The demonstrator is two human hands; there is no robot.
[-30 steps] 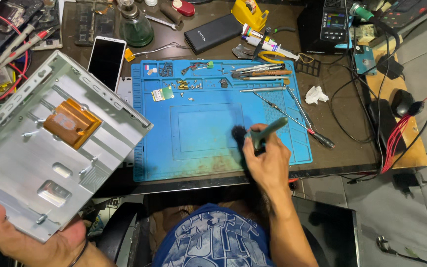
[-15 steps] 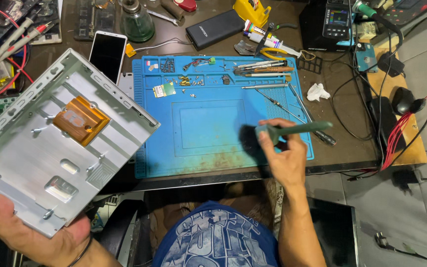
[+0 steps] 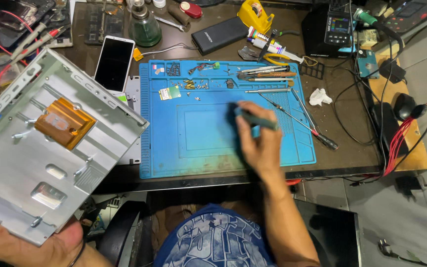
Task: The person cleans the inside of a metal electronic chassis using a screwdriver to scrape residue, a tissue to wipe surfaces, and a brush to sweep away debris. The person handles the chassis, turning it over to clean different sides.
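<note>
Head view, looking down on a cluttered counter (image 3: 352,148). The left hand (image 3: 30,242) holds a grey sheet-metal panel (image 3: 40,158) by its near edge, the grip closed on it with the thumb on the upper face; the panel is tilted up and extends from the hand toward the far left of the counter, partly overhanging it. An orange-brown foil-wrapped block (image 3: 64,122) sits on the panel's upper face, well apart from the left grip. The right hand (image 3: 260,143) is over the blue work mat (image 3: 174,148), its grip closed around a dark green-handled brush (image 3: 255,120); the tool lies crosswise through the fingers, one end projecting left of the hand and the other right, both blurred. Small screws and parts (image 3: 193,84) lie along the mat's far edge, beyond the right hand. Several screwdrivers (image 3: 292,111) lie on the mat just right of that hand. A white smartphone (image 3: 114,63) lies face up between panel and mat.
</note>
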